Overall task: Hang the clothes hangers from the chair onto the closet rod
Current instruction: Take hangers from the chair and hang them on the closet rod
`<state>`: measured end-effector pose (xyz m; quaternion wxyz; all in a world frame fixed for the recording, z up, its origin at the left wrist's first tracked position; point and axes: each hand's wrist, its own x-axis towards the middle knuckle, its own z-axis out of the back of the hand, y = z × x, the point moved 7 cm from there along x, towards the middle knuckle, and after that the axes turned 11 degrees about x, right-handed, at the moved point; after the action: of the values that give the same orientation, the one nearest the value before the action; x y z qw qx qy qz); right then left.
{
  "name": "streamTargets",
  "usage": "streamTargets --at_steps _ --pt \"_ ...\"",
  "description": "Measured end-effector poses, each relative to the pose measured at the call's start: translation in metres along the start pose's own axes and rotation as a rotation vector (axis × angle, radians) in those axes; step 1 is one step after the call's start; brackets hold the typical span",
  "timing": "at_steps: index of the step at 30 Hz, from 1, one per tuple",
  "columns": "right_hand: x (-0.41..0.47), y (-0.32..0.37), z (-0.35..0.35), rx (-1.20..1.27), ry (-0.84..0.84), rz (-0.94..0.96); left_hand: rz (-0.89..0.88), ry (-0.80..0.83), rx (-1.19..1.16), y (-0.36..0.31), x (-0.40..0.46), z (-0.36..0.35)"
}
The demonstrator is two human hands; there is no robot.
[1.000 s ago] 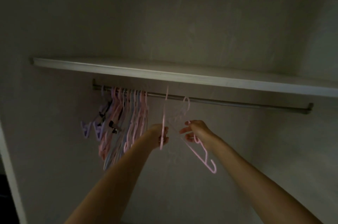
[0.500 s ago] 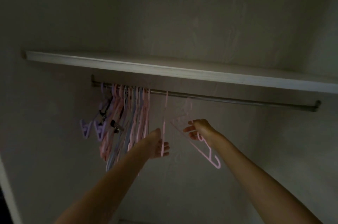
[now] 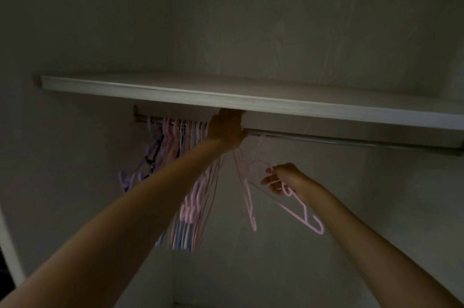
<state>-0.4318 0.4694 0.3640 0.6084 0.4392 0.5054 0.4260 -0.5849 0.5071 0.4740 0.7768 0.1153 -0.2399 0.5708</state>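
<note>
The metal closet rod (image 3: 326,138) runs under a white shelf (image 3: 251,100). Several pink, purple and blue hangers (image 3: 185,182) hang bunched at its left end. My left hand (image 3: 227,130) is raised to the rod just right of that bunch; its fingers are hidden behind the shelf edge. A blurred pink hanger (image 3: 249,207) dangles just below and right of that hand. Lower right, my right hand (image 3: 283,179) holds another pink hanger (image 3: 301,214) by its upper part, below the rod.
The closet's pale back wall and side walls close in the space. The shelf edge sits close above the rod. The right half of the rod (image 3: 389,143) carries no hangers. A white door frame (image 3: 7,245) shows at the lower left.
My left hand has risen from chest height up to the rod, and the pink hanger beside it now swings below. The right hand with its hanger stayed about level.
</note>
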Motion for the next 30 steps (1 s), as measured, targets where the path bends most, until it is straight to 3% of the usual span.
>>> streamTargets --at_steps 3,7,9,11,23,30 --pt "0.005 -0.001 0.003 -0.035 0.004 -0.008 -0.154 0.076 0.213 0.001 0.02 -0.03" --pt "-0.001 -0.004 0.007 -0.013 0.042 0.017 -0.107 0.047 0.245 0.024 0.021 -0.043" --pt "-0.008 -0.004 0.008 -0.006 0.055 0.032 -0.119 -0.017 0.35 0.036 0.013 -0.036" --pt "-0.014 -0.005 0.011 -0.015 0.04 0.04 -0.133 0.017 0.434 0.05 0.007 -0.035" --pt "-0.023 0.055 -0.012 -0.001 -0.089 0.145 -0.01 0.156 0.228 0.061 -0.005 -0.021" --pt "0.024 0.018 -0.065 -0.088 -0.126 0.135 -0.028 0.132 0.209 0.069 -0.016 -0.022"
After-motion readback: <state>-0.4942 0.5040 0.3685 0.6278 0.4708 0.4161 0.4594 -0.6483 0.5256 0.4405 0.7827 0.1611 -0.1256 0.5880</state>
